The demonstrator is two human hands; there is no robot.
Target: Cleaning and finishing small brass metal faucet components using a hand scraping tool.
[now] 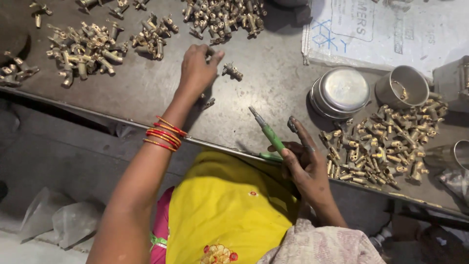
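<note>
The left hand is stretched out across the worktop, well in from its near edge, fingers curled down and pinched together at the tips on the surface. Whether anything small sits between those fingertips, I cannot tell. Just beside it, to the right, lies a single brass fitting on its own, close to the thumb but not touching it. Red and gold bangles ring the left wrist, right over the worktop's near edge.

The right hand sits at the near edge, fingers wrapped firmly around a green-handled tool, whose metal tip points up and away toward the middle of the worktop. The forefinger is stretched out straight, apart from the tool.

To the right of that hand, a big heap of brass fittings spreads along the near edge toward the right corner. Behind the heap stand a round steel lidded tin and an open steel cup, near each other. A white printed sack lies at the far right.

Along the far edge are more piles: one far-left pile, a smaller cluster beside it, and a far-middle pile above the left hand.
</note>
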